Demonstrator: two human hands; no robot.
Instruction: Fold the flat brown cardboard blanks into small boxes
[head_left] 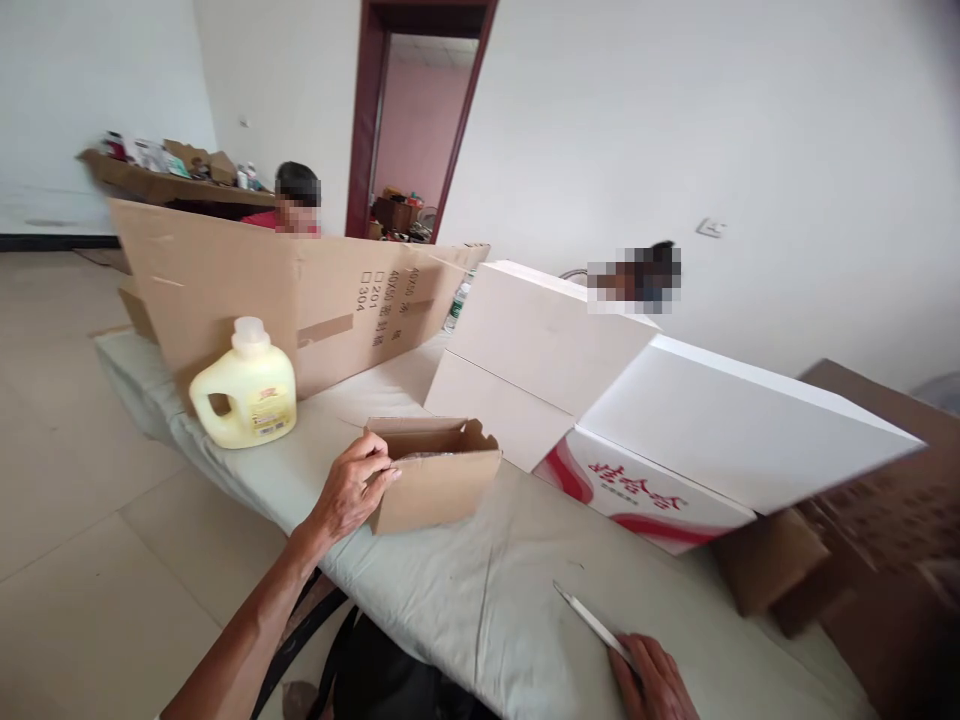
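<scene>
My left hand (351, 490) grips the near left flap of a small open brown cardboard box (435, 480) on the cloth-covered table (480, 600). Something clear and shiny lies inside the box. At the bottom edge of the view my right hand (654, 682) holds a slim white knife-like tool (592, 622), whose tip points up and left over the cloth. A yellow detergent jug (247, 388) with a white cap stands to the left of the box.
A large flattened brown carton (300, 290) stands upright behind the jug. Big white boxes (675, 420) with red print lie to the right, brown cartons (862, 520) beyond them. Two other people sit behind the cartons. A cluttered shelf (165, 170) and a doorway (416, 120) are at the back.
</scene>
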